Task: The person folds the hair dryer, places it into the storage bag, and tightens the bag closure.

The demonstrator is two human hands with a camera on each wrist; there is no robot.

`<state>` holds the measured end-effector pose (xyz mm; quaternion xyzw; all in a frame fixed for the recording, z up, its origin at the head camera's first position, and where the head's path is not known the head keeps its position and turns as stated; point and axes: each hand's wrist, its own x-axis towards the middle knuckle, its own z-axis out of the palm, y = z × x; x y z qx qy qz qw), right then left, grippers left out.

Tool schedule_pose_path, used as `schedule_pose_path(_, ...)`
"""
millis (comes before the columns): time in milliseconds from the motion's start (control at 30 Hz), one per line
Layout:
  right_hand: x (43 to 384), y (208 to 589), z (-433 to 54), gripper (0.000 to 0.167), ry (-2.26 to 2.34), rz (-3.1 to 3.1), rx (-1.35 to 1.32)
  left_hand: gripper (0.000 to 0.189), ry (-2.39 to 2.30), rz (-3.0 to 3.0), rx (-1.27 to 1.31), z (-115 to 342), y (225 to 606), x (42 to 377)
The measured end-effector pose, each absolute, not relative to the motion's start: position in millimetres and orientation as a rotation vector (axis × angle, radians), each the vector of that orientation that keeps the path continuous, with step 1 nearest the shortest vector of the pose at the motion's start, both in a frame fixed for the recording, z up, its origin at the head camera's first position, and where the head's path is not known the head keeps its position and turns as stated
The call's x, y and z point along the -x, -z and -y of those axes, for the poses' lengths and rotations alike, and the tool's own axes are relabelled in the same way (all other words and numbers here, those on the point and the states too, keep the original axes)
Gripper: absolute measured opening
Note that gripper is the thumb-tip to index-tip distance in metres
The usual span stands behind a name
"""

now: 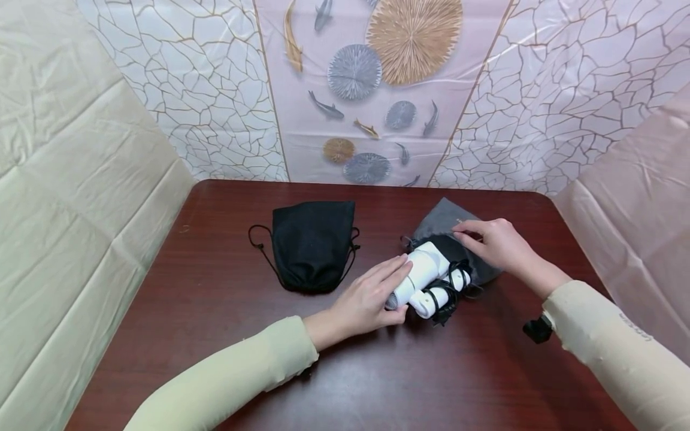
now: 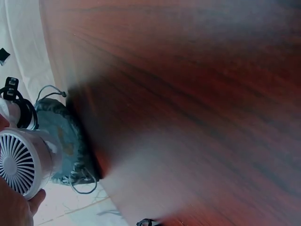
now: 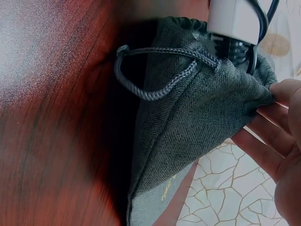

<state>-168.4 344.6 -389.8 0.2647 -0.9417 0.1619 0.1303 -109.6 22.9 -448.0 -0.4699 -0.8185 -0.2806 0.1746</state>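
A white hair dryer (image 1: pixel 423 272) with a folded handle (image 1: pixel 439 296) lies at the mouth of a grey drawstring pouch (image 1: pixel 444 216). Its black cord (image 1: pixel 457 276) is wound around the handle. My left hand (image 1: pixel 372 297) grips the dryer's barrel from the left, thumb near the slatted vent end (image 2: pixel 16 162). At the pouch's opening, my right hand (image 1: pixel 498 244) pinches the fabric rim between thumb and fingers. In the right wrist view, the pouch (image 3: pixel 202 115) hangs open around the black cord, with a drawstring loop (image 3: pixel 155 92) at its side.
A black drawstring bag (image 1: pixel 314 246) lies flat left of the dryer, its cords looped at both sides. The dark red wooden table (image 1: pixel 226 335) meets a patterned cloth backdrop (image 1: pixel 215 90) at its far edge. Pale cloth hangs on both sides.
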Motion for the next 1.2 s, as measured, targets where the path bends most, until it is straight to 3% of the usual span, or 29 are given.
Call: schedule_pose_path(1200,151,387,-316,0.018,-0.359,2.540,-1.071,0.074,0.763,2.366,1.185,-40,458,137)
